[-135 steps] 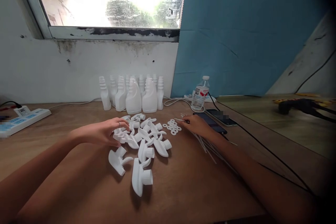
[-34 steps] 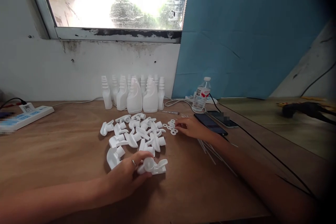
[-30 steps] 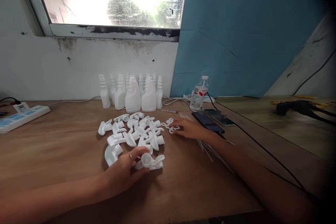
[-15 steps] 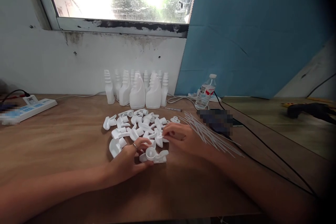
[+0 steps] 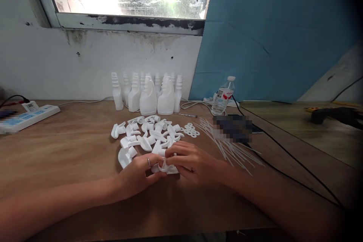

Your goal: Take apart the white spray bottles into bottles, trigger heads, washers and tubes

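Observation:
My left hand is closed around a white spray trigger head, thumb below and fingers on its near left side, with the cap opening facing up. Over that opening sits my right hand, its thumb and fingertips pinched together at the cap. Whatever small piece is between those fingertips is hidden. Just beyond both hands lies a loose pile of white trigger heads. Small flat white rings are clustered to the right of the pile, beside a spread of thin white tubes.
Several white spray bottles stand against the wall. A water bottle, a blurred dark phone-like item and black cables lie to the right. A power strip is at far left, a thin metal rod behind the pile.
My right hand has moved from the pile's right edge toward me and left, onto the trigger head's cap. More of the rings now show. My left hand keeps its hold.

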A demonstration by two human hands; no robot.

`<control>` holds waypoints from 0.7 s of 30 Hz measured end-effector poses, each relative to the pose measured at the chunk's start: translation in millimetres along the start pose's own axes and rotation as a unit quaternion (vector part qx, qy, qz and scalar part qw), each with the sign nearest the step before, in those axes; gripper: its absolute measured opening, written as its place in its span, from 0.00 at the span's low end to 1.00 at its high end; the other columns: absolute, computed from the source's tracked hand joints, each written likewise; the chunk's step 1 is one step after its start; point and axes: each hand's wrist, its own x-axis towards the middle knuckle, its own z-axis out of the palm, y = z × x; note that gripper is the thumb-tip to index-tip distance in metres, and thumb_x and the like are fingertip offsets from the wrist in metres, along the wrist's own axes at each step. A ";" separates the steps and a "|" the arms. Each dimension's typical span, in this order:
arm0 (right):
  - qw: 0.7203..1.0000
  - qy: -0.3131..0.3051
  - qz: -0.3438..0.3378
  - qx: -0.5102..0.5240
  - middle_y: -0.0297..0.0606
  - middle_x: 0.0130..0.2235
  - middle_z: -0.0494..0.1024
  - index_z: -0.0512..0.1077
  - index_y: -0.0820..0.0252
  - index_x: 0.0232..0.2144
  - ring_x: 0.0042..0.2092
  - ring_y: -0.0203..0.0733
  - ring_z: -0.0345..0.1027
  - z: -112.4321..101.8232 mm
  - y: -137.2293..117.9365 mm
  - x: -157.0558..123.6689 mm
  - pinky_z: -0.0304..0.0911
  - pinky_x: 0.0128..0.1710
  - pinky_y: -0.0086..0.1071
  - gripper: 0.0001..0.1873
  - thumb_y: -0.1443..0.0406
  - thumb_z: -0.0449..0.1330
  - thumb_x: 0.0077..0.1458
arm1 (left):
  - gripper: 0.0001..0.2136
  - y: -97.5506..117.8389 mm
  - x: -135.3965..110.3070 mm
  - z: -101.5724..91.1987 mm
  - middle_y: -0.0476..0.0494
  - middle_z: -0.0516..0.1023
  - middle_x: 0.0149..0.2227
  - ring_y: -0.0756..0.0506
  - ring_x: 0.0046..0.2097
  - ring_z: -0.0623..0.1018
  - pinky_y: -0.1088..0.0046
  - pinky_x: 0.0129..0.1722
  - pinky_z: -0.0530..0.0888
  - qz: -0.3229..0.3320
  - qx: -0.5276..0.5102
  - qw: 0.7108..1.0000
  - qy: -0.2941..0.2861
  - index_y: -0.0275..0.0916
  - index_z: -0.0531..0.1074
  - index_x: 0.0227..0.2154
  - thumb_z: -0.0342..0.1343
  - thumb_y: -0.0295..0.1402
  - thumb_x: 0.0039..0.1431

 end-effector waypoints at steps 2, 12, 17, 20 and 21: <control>1.000 -0.014 0.003 0.005 0.43 0.42 0.73 0.71 0.59 0.41 0.42 0.39 0.64 -0.8 -1.0 -0.1 0.60 0.43 0.35 0.16 0.77 0.49 0.56 | 0.08 0.6 0.3 -2.0 0.48 0.76 0.43 0.49 0.42 0.75 0.74 0.43 0.71 0.045 -0.001 0.999 -0.007 0.41 0.71 0.42 0.55 0.30 0.60; 0.990 -0.049 0.021 -0.129 0.47 0.51 0.70 0.70 0.64 0.42 0.49 0.47 0.62 14.2 -0.4 -1.8 0.58 0.45 0.43 0.14 0.74 0.48 0.58 | 0.04 -2.1 1.1 -3.5 0.49 0.74 0.34 0.50 0.34 0.72 0.75 0.35 0.69 0.061 0.043 0.997 0.006 0.38 0.68 0.36 0.53 0.33 0.62; 0.996 -0.052 0.065 -0.033 0.51 0.57 0.64 0.67 0.66 0.50 0.53 0.46 0.61 14.9 -9.5 -0.9 0.59 0.51 0.43 0.20 0.75 0.48 0.55 | 0.09 -3.6 -0.8 -2.4 0.55 0.68 0.25 0.53 0.24 0.65 0.77 0.26 0.64 -0.039 0.015 0.999 -0.014 0.39 0.63 0.40 0.53 0.37 0.60; 0.988 -0.058 0.095 0.109 0.46 0.59 0.62 0.70 0.60 0.49 0.60 0.42 0.57 4.8 -8.0 1.7 0.58 0.56 0.38 0.19 0.74 0.48 0.59 | 0.15 -5.8 -2.2 -0.3 0.55 0.70 0.28 0.53 0.24 0.67 0.78 0.25 0.65 -0.042 -0.022 0.999 -0.023 0.41 0.59 0.47 0.54 0.36 0.60; 0.983 -0.047 0.099 0.150 0.45 0.59 0.63 0.71 0.59 0.48 0.60 0.41 0.57 -1.2 -4.6 2.4 0.59 0.55 0.36 0.17 0.72 0.49 0.60 | 0.15 -6.2 -2.3 0.6 0.54 0.71 0.29 0.53 0.24 0.68 0.78 0.26 0.65 -0.036 -0.024 0.999 -0.026 0.41 0.59 0.47 0.54 0.35 0.59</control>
